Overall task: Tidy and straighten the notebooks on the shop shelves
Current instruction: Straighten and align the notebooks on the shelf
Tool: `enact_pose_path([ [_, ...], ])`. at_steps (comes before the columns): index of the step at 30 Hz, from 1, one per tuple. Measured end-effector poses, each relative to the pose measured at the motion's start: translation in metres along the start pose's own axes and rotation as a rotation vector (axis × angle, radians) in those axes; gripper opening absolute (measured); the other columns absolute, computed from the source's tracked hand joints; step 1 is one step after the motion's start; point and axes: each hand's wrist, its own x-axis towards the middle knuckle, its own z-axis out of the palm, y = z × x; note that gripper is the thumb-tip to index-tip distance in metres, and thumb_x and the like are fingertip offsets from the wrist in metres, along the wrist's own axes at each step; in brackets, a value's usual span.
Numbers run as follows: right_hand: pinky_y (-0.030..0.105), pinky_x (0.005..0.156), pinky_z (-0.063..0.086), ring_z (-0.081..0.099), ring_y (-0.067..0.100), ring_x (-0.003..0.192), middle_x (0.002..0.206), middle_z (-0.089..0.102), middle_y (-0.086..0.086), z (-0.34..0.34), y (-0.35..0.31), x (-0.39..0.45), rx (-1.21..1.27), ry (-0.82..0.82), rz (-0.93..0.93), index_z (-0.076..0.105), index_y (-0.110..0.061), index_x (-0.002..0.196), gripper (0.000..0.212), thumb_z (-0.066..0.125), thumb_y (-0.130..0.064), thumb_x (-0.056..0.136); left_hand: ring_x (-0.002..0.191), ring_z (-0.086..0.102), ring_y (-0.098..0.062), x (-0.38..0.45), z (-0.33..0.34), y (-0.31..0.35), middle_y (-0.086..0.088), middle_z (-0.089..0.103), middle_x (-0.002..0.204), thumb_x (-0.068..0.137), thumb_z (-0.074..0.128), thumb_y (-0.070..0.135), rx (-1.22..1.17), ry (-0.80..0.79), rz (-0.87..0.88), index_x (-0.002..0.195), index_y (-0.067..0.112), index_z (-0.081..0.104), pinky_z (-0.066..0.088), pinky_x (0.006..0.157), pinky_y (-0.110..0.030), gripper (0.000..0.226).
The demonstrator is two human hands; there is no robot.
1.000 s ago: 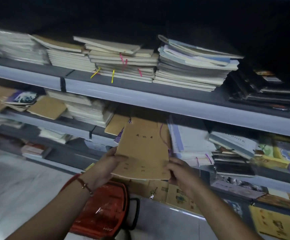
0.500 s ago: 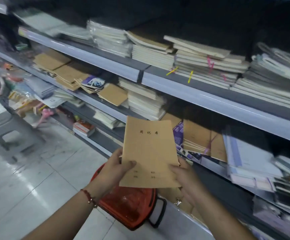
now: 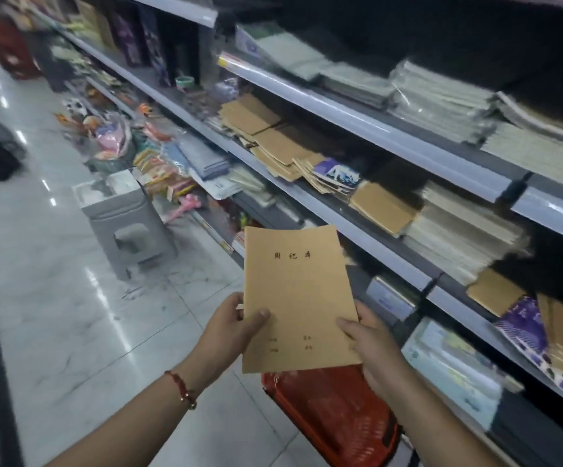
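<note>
Head view: shop aisle, grey tiled floor (image 3: 71,315), shelves (image 3: 391,136) at right stacked with notebooks. Left hand (image 3: 229,332) and right hand (image 3: 371,345) both grip brown notebook (image 3: 296,298) by lower edges, thumbs on cover, held in front of shelves above red basket (image 3: 334,409). Grey stool (image 3: 128,217) on floor beside lower shelf.

Tan kraft notebook (image 3: 298,298) with dark printed characters at centre, red mesh basket (image 3: 334,409) at six o'clock, red beaded bracelet (image 3: 182,389) at seven, grey plastic stool (image 3: 128,217) at ten.
</note>
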Motion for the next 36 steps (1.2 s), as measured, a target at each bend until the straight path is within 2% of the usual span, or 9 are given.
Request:
enact_pose_path([
  [10,0.023,0.066,0.052,0.071,0.014,0.094,0.106,0.076,-0.006,0.110,-0.038,0.069,-0.074,-0.051,0.024,0.061,-0.024,0.130,0.036,0.052,-0.007,0.100,0.088,0.073,-0.013,0.060,-0.103,0.005,0.004,0.075,0.101,0.093,0.068,0.033,-0.054,0.114,-0.015,0.116,0.023,0.058,0.060,0.081,-0.042,0.027],
  [13,0.023,0.064,0.052,0.071,0.013,0.089,0.098,0.076,-0.007,0.129,-0.049,0.101,-0.080,-0.059,0.017,0.065,-0.026,0.119,0.033,0.052,-0.004,0.100,0.088,0.073,-0.012,0.089,-0.121,0.010,0.005,0.075,0.101,0.093,0.068,0.035,-0.053,0.136,-0.022,0.117,0.025,0.057,0.060,0.080,-0.041,0.028],
  [17,0.043,0.083,0.057,0.071,0.019,0.095,0.097,0.077,-0.008,0.153,-0.062,0.157,-0.119,-0.068,0.019,0.066,-0.032,0.116,0.033,0.053,-0.007,0.099,0.084,0.072,-0.005,0.138,-0.144,0.022,0.008,0.075,0.100,0.093,0.067,0.035,-0.001,0.156,0.009,0.117,0.027,0.058,0.059,0.073,-0.034,0.027],
  [21,0.037,0.075,0.058,0.072,0.018,0.095,0.106,0.076,-0.004,0.175,-0.076,0.216,-0.095,-0.078,0.042,0.067,-0.031,0.119,0.033,0.053,-0.009,0.099,0.087,0.072,-0.005,0.194,-0.168,0.038,0.009,0.074,0.102,0.091,0.069,0.038,0.030,0.170,-0.008,0.120,0.028,0.057,0.060,0.075,-0.033,0.033],
  [25,0.045,0.082,0.059,0.072,0.021,0.094,0.099,0.077,-0.004,0.190,-0.102,0.265,-0.095,-0.105,0.081,0.067,-0.032,0.116,0.030,0.053,-0.011,0.099,0.085,0.072,-0.008,0.244,-0.187,0.058,0.009,0.072,0.105,0.092,0.068,0.041,0.070,0.155,-0.005,0.120,0.028,0.056,0.060,0.066,-0.029,0.033],
  [28,0.031,0.063,0.056,0.072,0.021,0.089,0.096,0.077,0.001,0.198,-0.122,0.290,-0.040,-0.087,0.107,0.067,-0.023,0.114,0.028,0.051,-0.005,0.100,0.083,0.072,-0.009,0.279,-0.196,0.073,0.008,0.072,0.104,0.095,0.065,0.037,0.088,0.129,-0.022,0.116,0.029,0.056,0.061,0.064,-0.033,0.025],
  [30,0.025,0.059,0.052,0.071,0.017,0.086,0.096,0.077,0.001,0.199,-0.135,0.302,-0.017,-0.078,0.094,0.067,-0.021,0.111,0.026,0.051,-0.004,0.100,0.085,0.073,-0.012,0.304,-0.200,0.079,0.006,0.072,0.105,0.094,0.067,0.037,0.094,0.104,-0.018,0.115,0.029,0.056,0.062,0.071,-0.043,0.025],
  [34,0.028,0.071,0.050,0.067,0.019,0.099,0.108,0.074,-0.001,0.200,-0.147,0.330,-0.002,-0.007,0.115,0.065,-0.026,0.118,0.027,0.051,-0.010,0.101,0.091,0.072,-0.015,0.356,-0.201,0.095,0.003,0.071,0.109,0.094,0.066,0.035,0.115,0.011,0.006,0.120,0.022,0.057,0.059,0.067,-0.032,0.031],
  [36,0.030,0.076,0.049,0.066,0.018,0.102,0.110,0.073,-0.003,0.201,-0.152,0.345,0.033,0.055,0.118,0.064,-0.029,0.122,0.027,0.051,-0.015,0.103,0.092,0.072,-0.018,0.387,-0.200,0.101,0.001,0.072,0.108,0.094,0.067,0.034,0.130,-0.037,0.032,0.118,0.023,0.059,0.060,0.072,-0.035,0.028],
])
